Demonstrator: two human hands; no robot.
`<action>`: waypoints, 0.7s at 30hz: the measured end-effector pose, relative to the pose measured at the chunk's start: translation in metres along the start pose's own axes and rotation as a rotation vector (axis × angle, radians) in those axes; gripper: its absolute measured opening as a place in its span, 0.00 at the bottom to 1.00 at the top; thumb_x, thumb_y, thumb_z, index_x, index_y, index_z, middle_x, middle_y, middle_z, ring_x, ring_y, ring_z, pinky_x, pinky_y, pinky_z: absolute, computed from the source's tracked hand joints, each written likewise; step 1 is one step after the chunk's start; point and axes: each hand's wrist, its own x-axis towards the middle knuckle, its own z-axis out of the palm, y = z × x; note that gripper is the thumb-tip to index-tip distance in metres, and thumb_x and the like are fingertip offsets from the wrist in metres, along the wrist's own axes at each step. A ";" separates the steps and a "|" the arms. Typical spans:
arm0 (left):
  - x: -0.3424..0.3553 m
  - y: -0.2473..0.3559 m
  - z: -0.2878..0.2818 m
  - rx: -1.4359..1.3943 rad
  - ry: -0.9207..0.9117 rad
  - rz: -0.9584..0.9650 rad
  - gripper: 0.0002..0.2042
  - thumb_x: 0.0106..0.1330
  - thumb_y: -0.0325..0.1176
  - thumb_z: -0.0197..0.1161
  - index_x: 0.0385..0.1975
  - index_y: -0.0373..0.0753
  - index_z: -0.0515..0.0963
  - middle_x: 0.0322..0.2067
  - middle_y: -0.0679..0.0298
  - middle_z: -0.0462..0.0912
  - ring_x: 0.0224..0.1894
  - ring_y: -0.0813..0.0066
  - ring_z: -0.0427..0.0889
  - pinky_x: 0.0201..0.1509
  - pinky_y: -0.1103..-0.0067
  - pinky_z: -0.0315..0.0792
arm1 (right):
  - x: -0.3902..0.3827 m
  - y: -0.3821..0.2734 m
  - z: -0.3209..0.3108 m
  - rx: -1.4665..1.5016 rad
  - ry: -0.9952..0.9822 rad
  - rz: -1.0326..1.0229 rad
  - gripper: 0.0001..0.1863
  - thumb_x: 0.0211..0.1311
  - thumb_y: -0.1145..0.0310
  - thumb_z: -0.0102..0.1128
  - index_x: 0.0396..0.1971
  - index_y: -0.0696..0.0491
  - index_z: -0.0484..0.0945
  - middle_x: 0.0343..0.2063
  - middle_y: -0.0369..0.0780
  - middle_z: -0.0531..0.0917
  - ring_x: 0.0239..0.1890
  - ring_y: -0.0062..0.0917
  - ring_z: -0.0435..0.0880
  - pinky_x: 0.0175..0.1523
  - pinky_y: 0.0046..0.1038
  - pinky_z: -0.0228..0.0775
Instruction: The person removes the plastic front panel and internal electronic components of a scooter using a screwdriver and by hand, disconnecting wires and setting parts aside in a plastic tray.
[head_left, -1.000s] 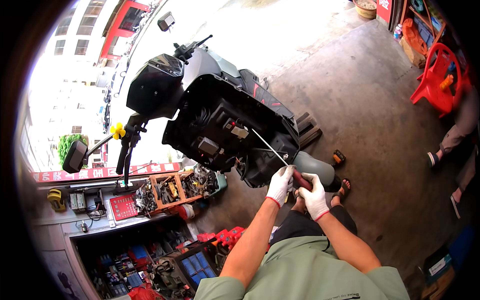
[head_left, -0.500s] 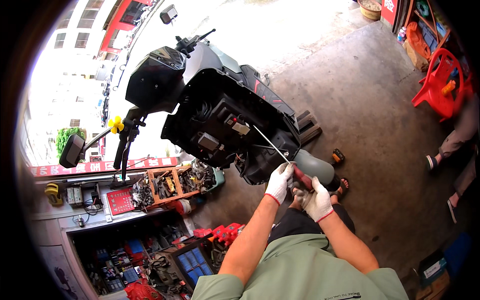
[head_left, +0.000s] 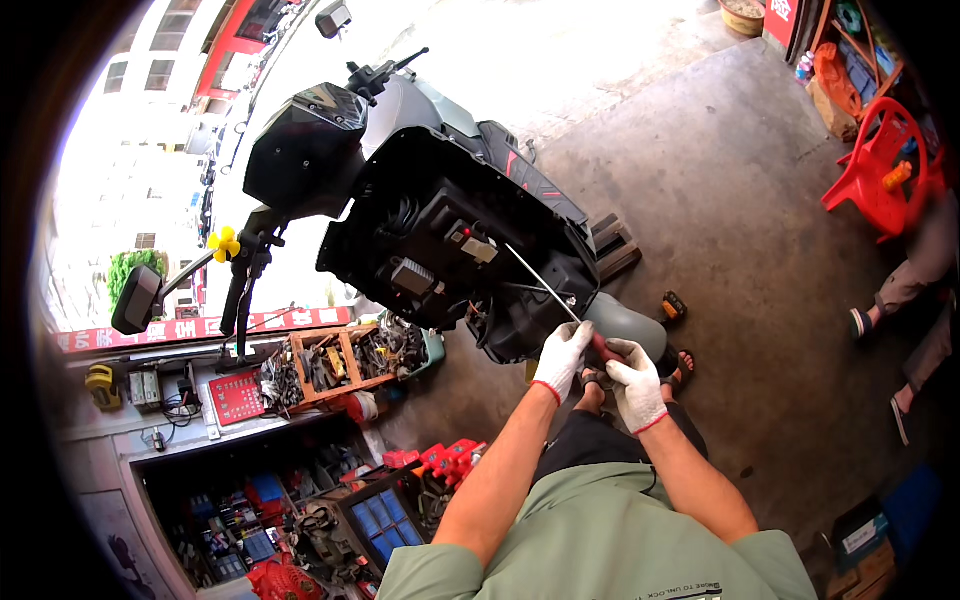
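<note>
A long screwdriver (head_left: 543, 285) slants up and left into the opened front of a black and grey scooter (head_left: 415, 215). My left hand (head_left: 563, 358), in a white work glove, pinches its shaft near the red handle (head_left: 603, 349). Also gloved, my right hand (head_left: 635, 383) is closed on the handle end. Inside the open body, the tip lies close to a pale box (head_left: 478, 250) beside a small red light; whether they touch I cannot tell. A silver finned module (head_left: 412, 277) sits further left. The scooter's grey front mudguard (head_left: 625, 325) is just beyond my hands.
On the left, a workbench carries a wooden tray (head_left: 340, 365) of loose tools and a red panel (head_left: 238, 399). Shelves of parts (head_left: 240, 510) stand below. To the right are a red plastic chair (head_left: 880, 165) and another person's legs (head_left: 915, 290). A wooden pallet piece (head_left: 615, 248) lies behind the scooter.
My right hand's fingers have shifted left along the red handle and cover more of it. The left hand still pinches the shaft. The whole view has shifted slightly.
</note>
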 end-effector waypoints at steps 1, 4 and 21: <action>-0.003 0.004 0.002 -0.016 0.004 -0.003 0.13 0.73 0.39 0.58 0.47 0.36 0.75 0.23 0.74 0.68 0.20 0.88 0.60 0.23 0.86 0.57 | 0.001 -0.003 0.002 0.124 0.006 0.042 0.15 0.74 0.63 0.50 0.53 0.56 0.73 0.43 0.43 0.80 0.32 0.27 0.81 0.36 0.30 0.75; 0.010 -0.014 -0.015 -0.151 -0.124 0.050 0.15 0.72 0.39 0.58 0.49 0.33 0.75 0.28 0.68 0.79 0.21 0.87 0.68 0.24 0.86 0.62 | -0.012 -0.038 0.019 0.514 0.043 0.403 0.13 0.71 0.71 0.53 0.53 0.57 0.73 0.43 0.42 0.80 0.33 0.26 0.81 0.37 0.30 0.76; 0.006 -0.008 -0.003 -0.040 -0.024 0.018 0.14 0.73 0.36 0.57 0.51 0.34 0.74 0.27 0.72 0.73 0.21 0.89 0.63 0.24 0.87 0.60 | -0.005 -0.017 0.009 0.288 0.030 0.135 0.15 0.74 0.67 0.48 0.53 0.58 0.72 0.45 0.44 0.81 0.35 0.33 0.83 0.44 0.29 0.78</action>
